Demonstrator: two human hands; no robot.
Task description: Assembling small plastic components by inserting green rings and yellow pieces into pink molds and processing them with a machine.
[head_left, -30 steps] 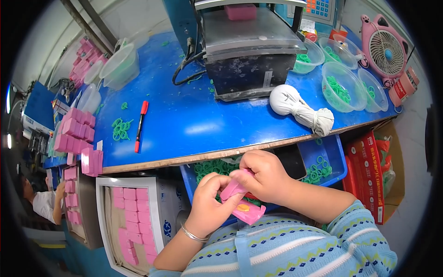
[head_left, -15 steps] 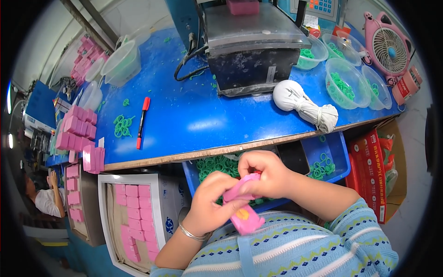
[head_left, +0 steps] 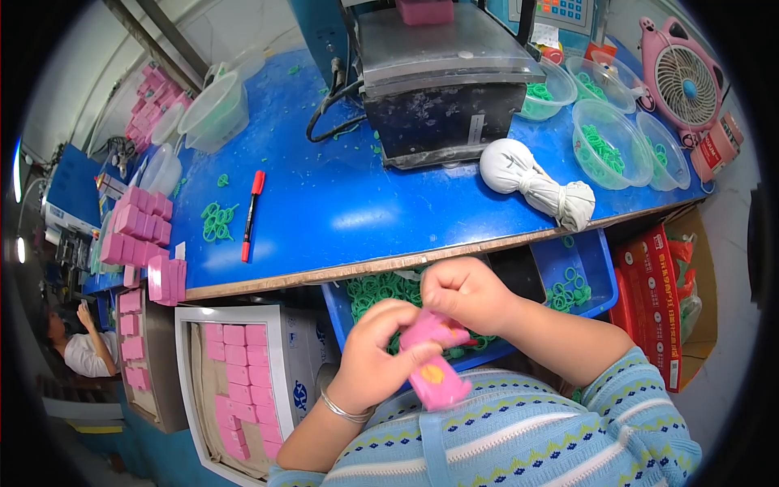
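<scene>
A soft pink rubber mould (head_left: pixel 438 388) with a yellow-orange spot is held in front of my body, over the blue tray. My left hand (head_left: pixel 377 353) is closed round its side, with the thumb laid across the front. At the upper end, my right hand (head_left: pixel 466 296) pinches the mould with curled fingers; exactly what lies under the fingertips is hidden. A small red piece shows beside the mould's right edge. Below both hands, the blue tray (head_left: pixel 602 280) holds many small green rings (head_left: pixel 381 294).
An open white-rimmed box (head_left: pixel 280 369) of pink blocks stands lower left, below more stacked blocks (head_left: pixel 138 223). On the blue table (head_left: pixel 324 191) lie a red-and-black marker (head_left: pixel 253 215) and a white cloth bundle (head_left: pixel 535 185). A dark machine (head_left: pixel 442 114), clear bowls (head_left: pixel 608 154) and pink fan (head_left: pixel 682 85) stand behind.
My right hand has moved slightly up and left along the mould. The mould's upper part, folded over before, now lies straighter. My left hand keeps its hold, nearly in place.
</scene>
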